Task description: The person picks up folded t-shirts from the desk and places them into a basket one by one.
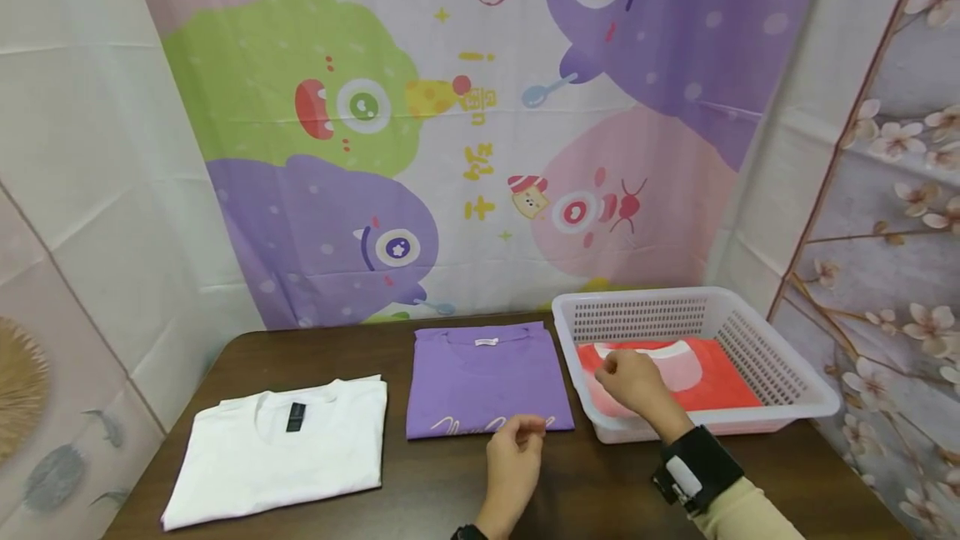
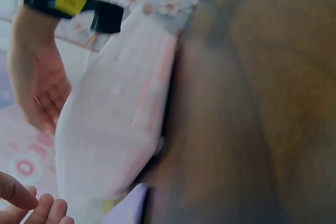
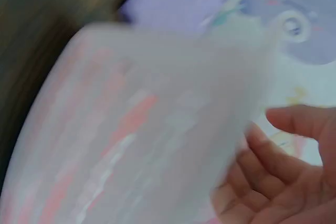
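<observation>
Head view: the white basket holds a flat red garment.

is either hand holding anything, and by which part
Nothing is held: the left hand is empty near the purple shirt, the right hand empty at the white basket.

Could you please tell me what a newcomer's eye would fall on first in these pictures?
Probably the big cartoon backdrop behind the table, with its sideways green, purple and pink monsters. Next would likely come the bright red cloth in the white basket at the table's right. The folded purple shirt also stands out, lying between that basket and a folded white shirt at the left.
</observation>
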Tool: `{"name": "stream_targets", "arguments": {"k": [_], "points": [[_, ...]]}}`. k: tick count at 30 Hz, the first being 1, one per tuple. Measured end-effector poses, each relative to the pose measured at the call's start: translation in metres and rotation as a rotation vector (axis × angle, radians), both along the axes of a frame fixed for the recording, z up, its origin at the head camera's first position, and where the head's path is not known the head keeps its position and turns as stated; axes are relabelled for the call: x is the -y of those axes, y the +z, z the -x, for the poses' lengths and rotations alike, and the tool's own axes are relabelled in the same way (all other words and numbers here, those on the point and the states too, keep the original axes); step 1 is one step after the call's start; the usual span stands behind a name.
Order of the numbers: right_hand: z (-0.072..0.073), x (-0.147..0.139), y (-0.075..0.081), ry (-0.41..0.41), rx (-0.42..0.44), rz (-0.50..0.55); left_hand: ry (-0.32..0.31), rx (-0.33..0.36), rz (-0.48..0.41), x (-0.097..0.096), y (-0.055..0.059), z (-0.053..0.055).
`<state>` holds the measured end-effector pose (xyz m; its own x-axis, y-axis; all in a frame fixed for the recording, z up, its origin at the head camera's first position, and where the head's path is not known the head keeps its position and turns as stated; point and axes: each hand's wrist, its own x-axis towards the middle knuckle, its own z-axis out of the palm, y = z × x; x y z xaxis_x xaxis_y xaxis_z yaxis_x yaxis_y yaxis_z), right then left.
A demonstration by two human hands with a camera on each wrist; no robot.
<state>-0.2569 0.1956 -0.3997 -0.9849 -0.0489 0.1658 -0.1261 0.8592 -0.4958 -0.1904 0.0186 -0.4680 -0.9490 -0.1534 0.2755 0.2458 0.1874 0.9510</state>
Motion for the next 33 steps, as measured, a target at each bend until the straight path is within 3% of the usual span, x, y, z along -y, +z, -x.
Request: {"name": "stream_targets", "arguments": {"k": [3,7,13,20,24,27,33], "points": [[-0.012,0.019,0.005,0.011,-0.178,0.087,0.040,0.036,0.021,0.009,0.002,0.006],[-0.025,0.048,0.007,0.056,-0.271,0.216,0.101,0.061,0.039,0.025,0.005,0.013],[-0.035,0.074,0.000,0.117,-0.173,0.351,0.196,0.057,0.078,0.053,0.005,0.023],[-0.033,0.084,-0.024,0.115,0.010,0.284,0.281,0.107,0.146,0.083,-0.003,0.032],[-0.028,0.085,-0.044,0.066,0.058,0.247,0.339,0.116,0.203,0.096,-0.013,0.036],[-0.025,0.086,-0.059,0.007,0.049,0.228,0.379,0.116,0.238,0.103,-0.021,0.038],[-0.023,0.083,-0.071,-0.151,0.092,0.188,0.398,0.123,0.280,0.113,-0.031,0.040]]}}
